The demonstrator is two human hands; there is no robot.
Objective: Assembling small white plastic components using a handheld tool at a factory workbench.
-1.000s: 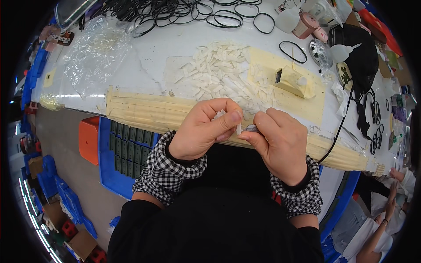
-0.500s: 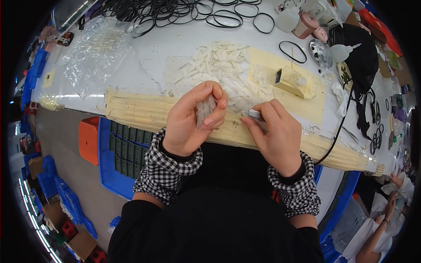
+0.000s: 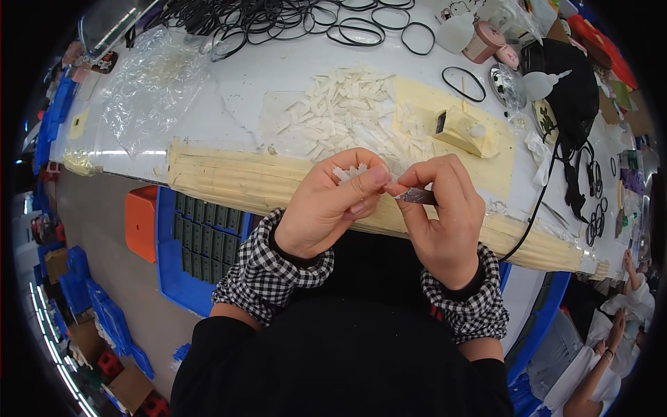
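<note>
My left hand (image 3: 332,203) is closed on a whitish, jagged-edged piece (image 3: 349,172), which pokes up between its fingers and is partly hidden. Its thumb tip almost meets the fingers of my right hand (image 3: 448,215). That hand pinches a thin grey metal blade (image 3: 418,197), pointed toward the left fingertips. Whether the blade touches the jagged piece I cannot tell. Just beyond both hands, small off-white strips (image 3: 351,104) lie in a loose pile on the table.
Black rubber-like loops (image 3: 278,21) crowd the far side. To the left lies a clear plastic bag (image 3: 156,83). A taped yellowish block (image 3: 465,131) sits on a yellow sheet (image 3: 493,163). A black cable (image 3: 535,208) crosses the right. Blue crates and an orange stool (image 3: 141,222) stand below the taped table edge (image 3: 222,174).
My left hand has moved right and turned, bringing its thumb and fingertips up to my right hand. The right hand has shifted slightly, and its grey blade shows more.
</note>
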